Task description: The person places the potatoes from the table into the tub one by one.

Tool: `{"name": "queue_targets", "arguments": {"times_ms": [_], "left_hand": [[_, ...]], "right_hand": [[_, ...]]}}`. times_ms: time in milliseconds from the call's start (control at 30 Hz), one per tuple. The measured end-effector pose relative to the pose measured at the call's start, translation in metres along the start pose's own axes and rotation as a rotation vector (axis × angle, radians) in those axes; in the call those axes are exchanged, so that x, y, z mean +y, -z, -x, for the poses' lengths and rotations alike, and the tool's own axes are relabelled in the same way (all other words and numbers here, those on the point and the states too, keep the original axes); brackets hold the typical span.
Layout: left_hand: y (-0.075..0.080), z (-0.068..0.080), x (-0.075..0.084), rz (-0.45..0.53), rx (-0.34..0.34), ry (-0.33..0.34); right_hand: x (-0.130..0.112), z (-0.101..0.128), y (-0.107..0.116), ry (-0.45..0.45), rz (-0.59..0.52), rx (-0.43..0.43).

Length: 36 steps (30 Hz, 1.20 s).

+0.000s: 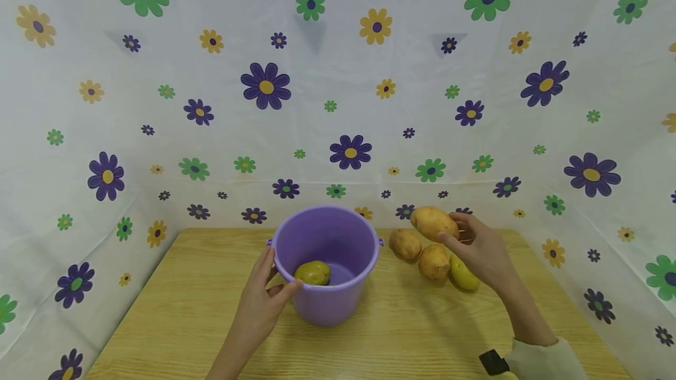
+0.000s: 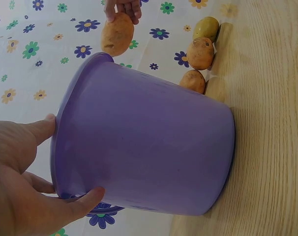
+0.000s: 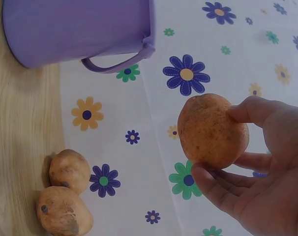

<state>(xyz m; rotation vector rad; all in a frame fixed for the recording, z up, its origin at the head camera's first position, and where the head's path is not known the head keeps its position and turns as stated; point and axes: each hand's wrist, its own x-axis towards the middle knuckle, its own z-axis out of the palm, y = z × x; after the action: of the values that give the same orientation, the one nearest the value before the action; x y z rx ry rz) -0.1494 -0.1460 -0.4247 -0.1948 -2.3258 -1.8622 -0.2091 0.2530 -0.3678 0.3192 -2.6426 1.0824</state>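
Note:
A purple bucket (image 1: 330, 304) stands upright on the table, and my left hand (image 1: 262, 298) grips its rim at the near left. In the left wrist view the fingers and thumb (image 2: 90, 199) lie at that rim. My right hand (image 1: 483, 248) holds a potato (image 1: 432, 223) by one end, raised to the right of the bucket. The right wrist view shows that potato (image 3: 213, 132) between thumb and fingers. Inside the bucket lies a smooth yellow-green oval fruit (image 1: 313, 273), its kind unclear.
Two potatoes (image 1: 405, 245) (image 1: 434, 263) lie on the wooden table (image 1: 174, 304) right of the bucket. Beside them sits another yellow-green fruit (image 1: 465, 273), partly covered by a potato. A flower-print sheet (image 1: 338, 75) hangs behind and at both sides. The bucket's handle (image 3: 114, 65) hangs down.

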Motion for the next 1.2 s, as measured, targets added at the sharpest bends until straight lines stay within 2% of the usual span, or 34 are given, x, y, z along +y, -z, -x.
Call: {"name": "queue_targets", "arguments": {"times_ms": [433, 833, 1200], "left_hand": [[0.000, 0.000, 0.001, 0.005, 0.000, -0.002], [0.001, 0.000, 0.001, -0.005, -0.001, 0.011], [0.000, 0.000, 0.000, -0.022, 0.004, -0.001]], "right_hand": [[-0.015, -0.007, -0.013, 0.030, -0.051, -0.007], [-0.035, -0.020, -0.031, 0.057, -0.054, -0.027], [-0.056, -0.027, -0.055, 0.111, -0.147, -0.082]]}}
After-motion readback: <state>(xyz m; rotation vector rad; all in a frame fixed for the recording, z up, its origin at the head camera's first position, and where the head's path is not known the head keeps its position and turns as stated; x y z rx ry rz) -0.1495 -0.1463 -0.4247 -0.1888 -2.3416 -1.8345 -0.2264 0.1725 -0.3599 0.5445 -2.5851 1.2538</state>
